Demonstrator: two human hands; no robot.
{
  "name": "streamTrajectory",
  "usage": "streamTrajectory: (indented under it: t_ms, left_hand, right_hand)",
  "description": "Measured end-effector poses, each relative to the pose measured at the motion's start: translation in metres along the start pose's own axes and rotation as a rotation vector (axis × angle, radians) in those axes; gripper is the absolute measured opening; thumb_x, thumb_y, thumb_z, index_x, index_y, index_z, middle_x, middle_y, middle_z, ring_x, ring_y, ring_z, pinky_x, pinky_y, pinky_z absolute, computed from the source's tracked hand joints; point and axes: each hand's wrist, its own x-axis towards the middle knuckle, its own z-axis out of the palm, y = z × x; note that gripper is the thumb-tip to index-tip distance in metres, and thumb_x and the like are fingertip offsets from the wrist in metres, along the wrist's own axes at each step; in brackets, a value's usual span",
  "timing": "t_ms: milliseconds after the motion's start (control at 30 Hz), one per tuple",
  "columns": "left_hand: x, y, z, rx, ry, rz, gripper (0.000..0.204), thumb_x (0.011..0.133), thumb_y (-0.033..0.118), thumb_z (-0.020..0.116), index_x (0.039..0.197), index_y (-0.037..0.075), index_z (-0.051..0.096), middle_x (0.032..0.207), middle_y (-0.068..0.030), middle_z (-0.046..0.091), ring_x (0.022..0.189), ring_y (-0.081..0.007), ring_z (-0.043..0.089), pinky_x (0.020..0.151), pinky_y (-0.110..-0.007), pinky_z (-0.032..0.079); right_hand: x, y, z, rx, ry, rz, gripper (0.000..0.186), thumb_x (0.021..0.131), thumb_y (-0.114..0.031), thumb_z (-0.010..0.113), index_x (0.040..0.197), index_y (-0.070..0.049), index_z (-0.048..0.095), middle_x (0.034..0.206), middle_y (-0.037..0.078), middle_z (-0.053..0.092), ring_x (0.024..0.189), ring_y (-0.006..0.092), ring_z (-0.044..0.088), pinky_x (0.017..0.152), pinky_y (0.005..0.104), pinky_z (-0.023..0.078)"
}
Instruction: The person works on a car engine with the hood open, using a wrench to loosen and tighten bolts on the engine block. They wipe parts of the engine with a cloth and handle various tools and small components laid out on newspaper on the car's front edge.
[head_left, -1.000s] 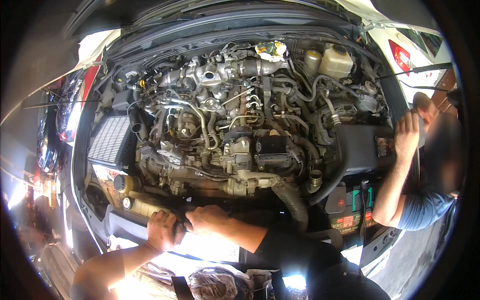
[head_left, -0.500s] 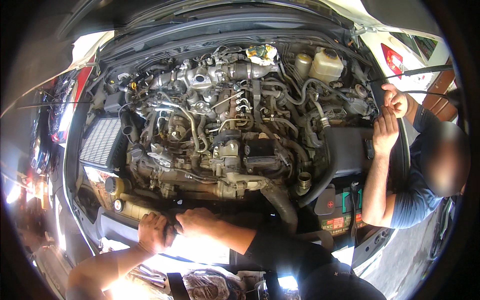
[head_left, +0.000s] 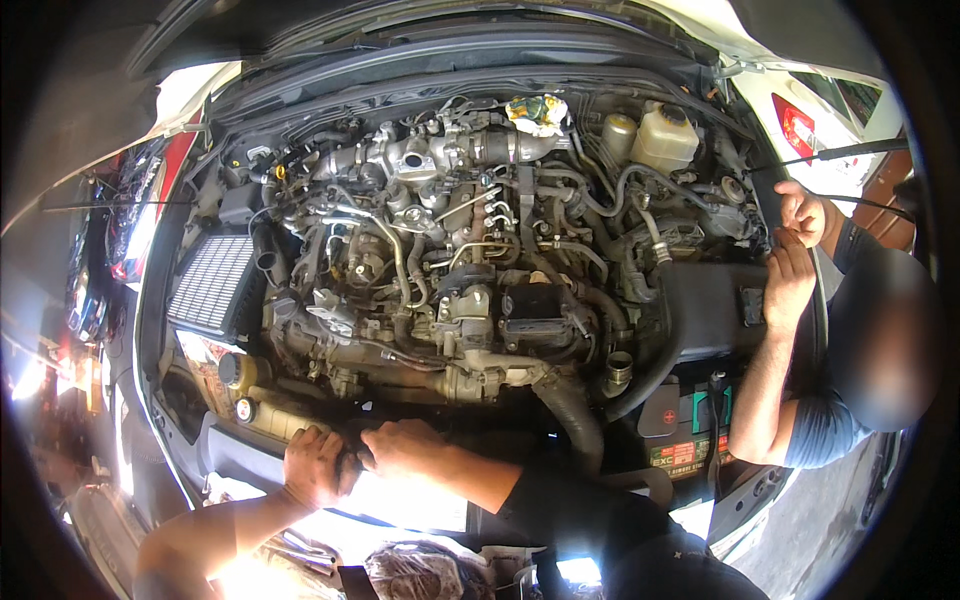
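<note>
Both my hands are at the front edge of the open engine bay, close together. The fingers of my left hand (head_left: 314, 468) are curled closed around something dark that I cannot make out. My right hand (head_left: 403, 447) is closed too, knuckles up, right beside it; what its fingers grip is hidden. Just left of and beyond my hands lies a tan plastic tank (head_left: 275, 420) with a cap. Behind them spreads the exposed engine (head_left: 440, 270), with metal pipes, hoses and bare ports.
Another person's hands (head_left: 790, 245) meet over the right fender. A battery (head_left: 685, 430) sits front right, beside a thick black hose (head_left: 570, 415). A pleated filter (head_left: 212, 285) lies at left; a crumpled white cloth (head_left: 537, 114) rests at the back. Plastic-wrapped items (head_left: 425, 572) lie below my arms.
The whole view has shifted slightly, so the engine appears a little farther right. My hands keep nearly the same closed pose at the front edge.
</note>
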Motion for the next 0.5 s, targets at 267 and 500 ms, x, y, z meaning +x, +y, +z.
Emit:
streamTrajectory:
  t_ms: [267,500]
  left_hand:
    - [0.0011,0.0039,-0.0038,0.022,-0.033,-0.027,0.019,0.081,0.020,0.070,0.089,0.004,0.064,0.080,-0.0160,0.064,0.074,-0.0371,0.061,0.067,-0.051,0.048]
    - [-0.0002,0.0021,-0.0003,-0.009,-0.001,-0.028,0.019,0.080,0.020,0.072,0.089,0.005,0.064,0.080,-0.0150,0.064,0.075,-0.0369,0.062,0.068,-0.050,0.049]
  right_hand:
    - [0.0001,0.0007,0.0018,-0.017,0.008,-0.006,0.049,0.113,-0.045,0.058,0.131,-0.001,0.073,0.116,0.026,0.081,0.109,0.0450,0.080,0.093,0.0583,0.064]
    - [0.0016,0.0006,0.0033,-0.018,0.030,-0.011,0.047,0.112,-0.043,0.060,0.128,-0.002,0.073,0.112,0.026,0.081,0.107,0.0458,0.079,0.093,0.0585,0.064]
